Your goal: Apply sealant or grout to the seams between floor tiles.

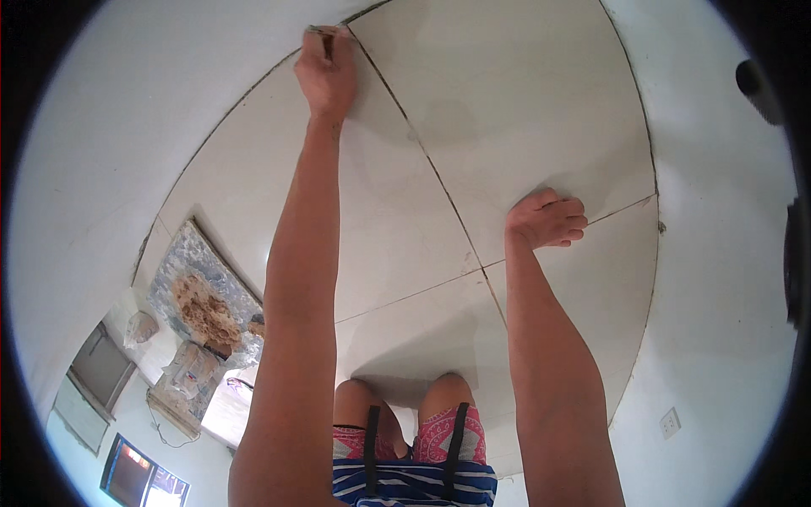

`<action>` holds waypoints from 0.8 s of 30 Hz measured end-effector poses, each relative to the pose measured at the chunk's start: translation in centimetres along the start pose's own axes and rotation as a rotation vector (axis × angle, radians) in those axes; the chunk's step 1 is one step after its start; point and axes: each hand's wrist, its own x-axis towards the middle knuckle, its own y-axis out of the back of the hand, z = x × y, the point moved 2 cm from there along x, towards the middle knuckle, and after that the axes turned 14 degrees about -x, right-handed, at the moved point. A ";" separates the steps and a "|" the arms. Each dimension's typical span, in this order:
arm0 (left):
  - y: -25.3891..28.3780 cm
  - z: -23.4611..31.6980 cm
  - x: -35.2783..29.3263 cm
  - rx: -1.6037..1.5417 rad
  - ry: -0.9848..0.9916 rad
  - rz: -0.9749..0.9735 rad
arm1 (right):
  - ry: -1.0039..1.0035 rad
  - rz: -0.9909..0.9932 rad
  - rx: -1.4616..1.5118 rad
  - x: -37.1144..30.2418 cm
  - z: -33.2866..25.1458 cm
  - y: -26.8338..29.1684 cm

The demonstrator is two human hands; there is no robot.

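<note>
By wall [194,76], left hand [328,78] pinching thin object [326,32] (right hand [547,220] curled)

We see small dark marks [336,131] on the wrist [324,123] just below the left hand [327,80] and, farther down between that hand and the right hand [547,220], a white-striped blue shirt [414,482], pink shorts [436,434] with a white pattern and two flat black straps [372,444] lying over both.

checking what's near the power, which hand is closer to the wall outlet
The right hand. It is over the floor tiles, on the outlet's side but ahead of it. The left hand is farther away, at the tiles' far edge.
</note>
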 end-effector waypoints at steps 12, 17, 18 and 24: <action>0.6 -0.5 0.6 0.029 -0.060 -0.039 | 0.035 0.008 0.034 -0.3 0.1 0.3; 0.1 0.0 0.9 0.125 0.007 0.004 | 0.035 -0.026 0.044 0.0 0.0 0.9; -0.1 0.0 0.9 0.123 0.005 -0.005 | 0.032 -0.032 0.053 0.1 0.0 0.9; -0.3 0.0 0.9 0.248 -0.042 -0.047 | 0.031 -0.005 0.041 -0.1 -0.1 0.3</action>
